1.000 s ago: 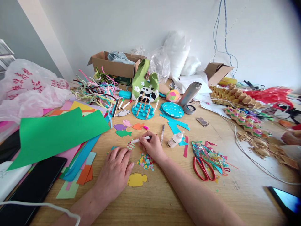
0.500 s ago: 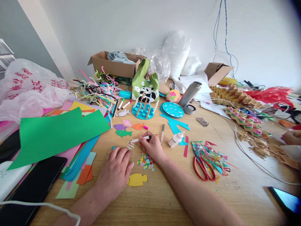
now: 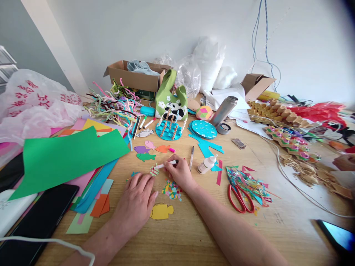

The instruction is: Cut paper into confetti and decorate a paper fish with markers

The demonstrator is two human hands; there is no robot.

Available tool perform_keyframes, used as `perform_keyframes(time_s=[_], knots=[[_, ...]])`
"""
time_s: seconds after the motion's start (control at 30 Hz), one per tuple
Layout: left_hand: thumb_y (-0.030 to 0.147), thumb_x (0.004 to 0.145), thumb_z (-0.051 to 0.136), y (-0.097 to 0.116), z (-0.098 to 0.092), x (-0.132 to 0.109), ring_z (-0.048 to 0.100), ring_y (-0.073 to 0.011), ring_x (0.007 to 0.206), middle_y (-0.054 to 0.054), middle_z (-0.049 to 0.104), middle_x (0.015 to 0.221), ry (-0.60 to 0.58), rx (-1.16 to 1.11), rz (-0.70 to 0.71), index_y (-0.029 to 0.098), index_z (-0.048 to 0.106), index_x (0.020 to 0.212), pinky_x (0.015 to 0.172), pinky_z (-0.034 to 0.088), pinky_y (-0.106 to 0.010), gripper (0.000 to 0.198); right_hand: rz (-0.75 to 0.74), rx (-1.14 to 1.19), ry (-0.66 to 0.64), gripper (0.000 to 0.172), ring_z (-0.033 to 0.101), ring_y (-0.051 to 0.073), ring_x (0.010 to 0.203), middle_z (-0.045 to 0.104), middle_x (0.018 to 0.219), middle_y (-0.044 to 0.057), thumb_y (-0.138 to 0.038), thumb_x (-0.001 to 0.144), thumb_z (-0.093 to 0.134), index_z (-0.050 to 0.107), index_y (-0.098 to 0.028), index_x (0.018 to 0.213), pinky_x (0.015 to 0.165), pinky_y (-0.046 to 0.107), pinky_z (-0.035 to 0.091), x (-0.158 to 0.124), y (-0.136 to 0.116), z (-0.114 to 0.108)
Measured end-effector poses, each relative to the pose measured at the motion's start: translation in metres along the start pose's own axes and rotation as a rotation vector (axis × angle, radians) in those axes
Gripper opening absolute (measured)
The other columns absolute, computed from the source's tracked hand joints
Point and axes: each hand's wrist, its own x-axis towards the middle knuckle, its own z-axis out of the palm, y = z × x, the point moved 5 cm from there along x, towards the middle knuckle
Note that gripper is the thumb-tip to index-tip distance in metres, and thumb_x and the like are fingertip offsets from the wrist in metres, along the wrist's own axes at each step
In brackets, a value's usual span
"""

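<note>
My right hand (image 3: 180, 170) is closed around a white marker (image 3: 166, 164) with a dark end. The marker's tip meets a small pale green paper fish (image 3: 154, 170) with red stripes. My left hand (image 3: 138, 197) lies flat, its fingertips at the lower edge of that fish. A blue paper piece (image 3: 134, 174) is partly hidden behind the left fingers. Between the hands lies a scatter of coloured paper dots (image 3: 172, 190). Nearer me is a yellow paper fish (image 3: 162, 211). Purple (image 3: 141, 149), green (image 3: 145, 157), pink (image 3: 150, 145) and orange fish cutouts (image 3: 162, 148) lie beyond.
On the right are a glue bottle (image 3: 206, 164), a pen (image 3: 191, 158), red-handled scissors (image 3: 240, 199) and paper scraps (image 3: 249, 181). Coloured paper (image 3: 69, 159) and a black phone (image 3: 44, 225) lie left. A steel flask (image 3: 224, 111) stands behind. Another person's hand (image 3: 344, 162) shows at far right.
The marker's tip has shifted very slightly on the striped fish. Both my hands stay almost where they were.
</note>
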Motion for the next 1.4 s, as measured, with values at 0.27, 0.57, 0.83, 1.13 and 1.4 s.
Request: perform_keyframes(time_s=[0.27,0.57,0.83,1.13,1.4], knots=[[0.029,0.095,0.045,0.000,0.000,0.000,0.048,-0.0282,0.113,-0.011,0.062,0.122,-0.011,-0.004,0.000,0.013,0.058,0.124,0.097,0.045,-0.048,0.036,0.004,-0.002,-0.027,0.012,0.044,0.010,0.038,0.060,0.050,-0.004,-0.028,0.071,0.058,0.049,-0.021,0.073,0.039,0.021,0.033,-0.001,0.000,0.000],[0.029,0.094,0.045,0.000,0.000,-0.001,0.048,-0.0283,0.114,-0.010,0.062,0.123,-0.010,-0.003,-0.006,0.014,0.058,0.124,0.097,0.045,-0.048,0.036,0.029,0.001,-0.017,0.013,0.043,0.009,0.037,0.058,0.048,-0.005,-0.030,0.071,0.057,0.049,-0.021,0.073,0.037,0.020,0.031,-0.002,-0.003,-0.001],[0.028,0.094,0.046,0.000,0.000,0.000,0.048,-0.0281,0.113,-0.010,0.062,0.123,-0.011,-0.009,-0.002,0.013,0.058,0.125,0.097,0.045,-0.048,0.036,0.003,-0.002,-0.032,0.012,0.044,0.010,0.038,0.059,0.049,-0.004,-0.029,0.071,0.058,0.049,-0.021,0.071,0.038,0.021,0.032,-0.002,-0.003,0.000],[0.029,0.094,0.046,0.001,-0.003,0.000,0.049,-0.0279,0.114,-0.010,0.062,0.122,0.006,-0.003,-0.005,0.015,0.059,0.124,0.096,0.046,-0.047,0.035,-0.042,0.023,0.151,0.014,0.041,0.009,0.035,0.058,0.049,-0.004,-0.030,0.073,0.060,0.050,-0.021,0.067,0.036,0.021,0.029,-0.001,0.002,-0.012],[0.029,0.094,0.046,0.000,-0.002,0.000,0.049,-0.0278,0.114,-0.011,0.062,0.123,0.005,-0.004,-0.007,0.015,0.059,0.124,0.098,0.045,-0.047,0.035,-0.027,-0.013,0.099,0.015,0.043,0.010,0.036,0.059,0.051,-0.003,-0.031,0.075,0.061,0.052,-0.021,0.070,0.036,0.021,0.030,0.002,0.004,-0.008]])
